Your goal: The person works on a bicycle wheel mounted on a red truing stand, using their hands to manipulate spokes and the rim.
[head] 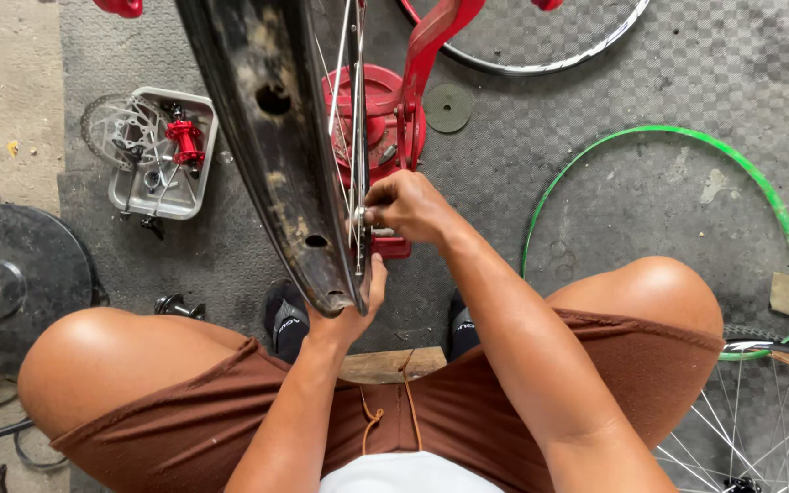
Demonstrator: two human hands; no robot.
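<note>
Your left hand [351, 315] gripped the black rim [271, 137] standing in the red truing stand [394, 119], while your right hand [408, 205] pinched a spoke nipple [364, 217]; truing seemed underway, and the next turn needed small care

Packages: none in view; the nearest thing to one is an open grey plastic tray [195, 194] on the floor mat at upper left, square with rounded corners, holding small red and silver bike parts.
Labels: none can be made out on any surface.
Signs: none.
Screens: none.
</note>
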